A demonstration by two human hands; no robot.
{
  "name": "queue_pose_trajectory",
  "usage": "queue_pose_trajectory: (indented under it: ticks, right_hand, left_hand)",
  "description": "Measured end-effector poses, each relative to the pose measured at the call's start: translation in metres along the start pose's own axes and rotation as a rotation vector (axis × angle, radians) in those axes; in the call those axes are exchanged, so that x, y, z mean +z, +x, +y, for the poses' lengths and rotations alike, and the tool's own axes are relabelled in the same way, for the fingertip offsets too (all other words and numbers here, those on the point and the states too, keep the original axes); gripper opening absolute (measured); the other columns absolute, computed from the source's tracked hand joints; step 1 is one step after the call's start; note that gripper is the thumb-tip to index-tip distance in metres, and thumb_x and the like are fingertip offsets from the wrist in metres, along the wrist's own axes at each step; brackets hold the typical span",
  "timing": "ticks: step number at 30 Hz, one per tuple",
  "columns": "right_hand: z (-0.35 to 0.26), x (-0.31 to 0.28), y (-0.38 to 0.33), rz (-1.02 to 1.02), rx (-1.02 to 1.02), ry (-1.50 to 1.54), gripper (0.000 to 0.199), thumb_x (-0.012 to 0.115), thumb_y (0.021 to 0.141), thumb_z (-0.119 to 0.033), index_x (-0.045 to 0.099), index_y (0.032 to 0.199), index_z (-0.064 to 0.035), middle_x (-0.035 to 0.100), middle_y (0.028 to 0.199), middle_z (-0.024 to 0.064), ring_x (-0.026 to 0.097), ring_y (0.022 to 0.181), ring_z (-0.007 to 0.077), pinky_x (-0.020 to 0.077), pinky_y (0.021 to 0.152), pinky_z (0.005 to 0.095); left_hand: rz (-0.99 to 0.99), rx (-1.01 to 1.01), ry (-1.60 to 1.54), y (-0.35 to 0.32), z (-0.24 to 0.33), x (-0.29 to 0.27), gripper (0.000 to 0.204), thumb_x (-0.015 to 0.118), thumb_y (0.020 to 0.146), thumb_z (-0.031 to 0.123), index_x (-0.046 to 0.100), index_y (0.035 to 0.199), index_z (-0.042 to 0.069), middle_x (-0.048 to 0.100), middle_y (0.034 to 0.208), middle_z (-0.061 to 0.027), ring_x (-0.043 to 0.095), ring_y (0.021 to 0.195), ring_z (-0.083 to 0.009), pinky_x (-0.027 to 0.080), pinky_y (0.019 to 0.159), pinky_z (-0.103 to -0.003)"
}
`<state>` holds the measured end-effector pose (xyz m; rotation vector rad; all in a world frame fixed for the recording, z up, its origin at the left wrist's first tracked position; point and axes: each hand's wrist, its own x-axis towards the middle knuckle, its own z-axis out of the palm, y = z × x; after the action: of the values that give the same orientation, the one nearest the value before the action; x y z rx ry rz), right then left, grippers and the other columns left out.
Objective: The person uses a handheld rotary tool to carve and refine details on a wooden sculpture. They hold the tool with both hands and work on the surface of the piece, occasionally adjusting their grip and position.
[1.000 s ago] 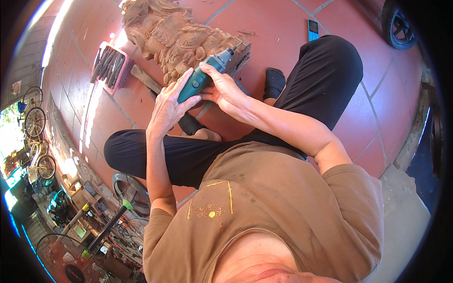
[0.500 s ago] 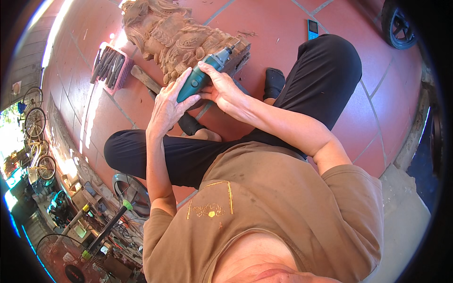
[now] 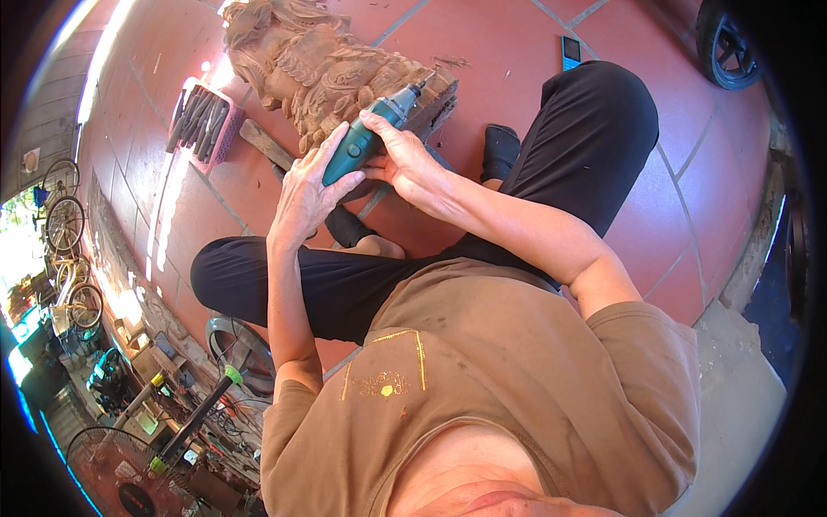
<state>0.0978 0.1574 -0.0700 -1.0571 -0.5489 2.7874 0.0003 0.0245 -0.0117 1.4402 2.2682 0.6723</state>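
A green rotary tool (image 3: 351, 155) with a grey collar and a thin bit at its tip lies between my two hands, tilted up to the right. My left hand (image 3: 308, 191) grips the rear of its body from the left side. Round the front part, below the collar, my right hand (image 3: 403, 158) holds it with the thumb on top. Just beyond the hands rests a carved brown wooden sculpture (image 3: 320, 73) with deep relief. The bit is over the sculpture's near right end; whether it touches the wood I cannot tell.
A pink basket (image 3: 226, 142) full of dark-handled tools stands on the tiled floor at left, beside a wooden mallet-like handle (image 3: 263, 142). A mobile phone (image 3: 571, 53) lies past my right knee. A wheel (image 3: 728, 52) is at far right, a fan (image 3: 129, 474) at lower left.
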Motion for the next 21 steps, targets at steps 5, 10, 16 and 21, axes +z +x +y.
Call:
queue_pose_trajectory:
  ticks: [5, 10, 16, 21]
  right_hand:
    - [0.0001, -0.0009, 0.0011, -0.009, 0.008, 0.002, 0.043, 0.072, 0.085, -0.042, 0.058, 0.108, -0.0076, 0.065, 0.1, 0.0074, 0.063, 0.096, 0.0272, 0.0494, 0.088, 0.0479]
    - [-0.0014, 0.0017, 0.0012, 0.008, 0.01, -0.012, 0.043, 0.072, 0.084, -0.042, 0.059, 0.107, -0.0076, 0.065, 0.1, 0.0077, 0.063, 0.095, 0.0278, 0.0495, 0.087, 0.0484]
    - [-0.0012, 0.0031, 0.0031, 0.018, 0.012, -0.017, 0.042, 0.073, 0.084, -0.041, 0.06, 0.105, -0.0069, 0.066, 0.099, 0.008, 0.064, 0.093, 0.0282, 0.0499, 0.087, 0.048]
    - [-0.0014, 0.0044, 0.0038, 0.026, 0.008, -0.005, 0.041, 0.072, 0.085, -0.04, 0.061, 0.105, -0.0065, 0.066, 0.098, 0.0083, 0.064, 0.093, 0.0283, 0.05, 0.086, 0.0477]
  left_hand:
    - [0.001, -0.008, -0.016, 0.0, 0.0014, -0.0004, 0.069, 0.072, 0.084, 0.035, 0.044, 0.143, 0.015, 0.064, 0.113, -0.0193, 0.062, 0.1, -0.0383, 0.049, 0.086, -0.044]
    - [0.01, -0.003, -0.012, 0.0002, -0.0014, 0.0008, 0.068, 0.072, 0.084, 0.034, 0.045, 0.143, 0.015, 0.064, 0.114, -0.0202, 0.062, 0.1, -0.0382, 0.049, 0.087, -0.044]
    - [0.022, 0.001, -0.029, 0.0007, 0.0016, -0.0006, 0.067, 0.073, 0.083, 0.031, 0.045, 0.143, 0.014, 0.065, 0.112, -0.0199, 0.065, 0.098, -0.037, 0.05, 0.084, -0.043]
    - [0.027, 0.008, -0.028, 0.0011, 0.0012, -0.0007, 0.067, 0.073, 0.083, 0.03, 0.046, 0.142, 0.014, 0.065, 0.112, -0.0196, 0.065, 0.098, -0.0365, 0.05, 0.083, -0.043]
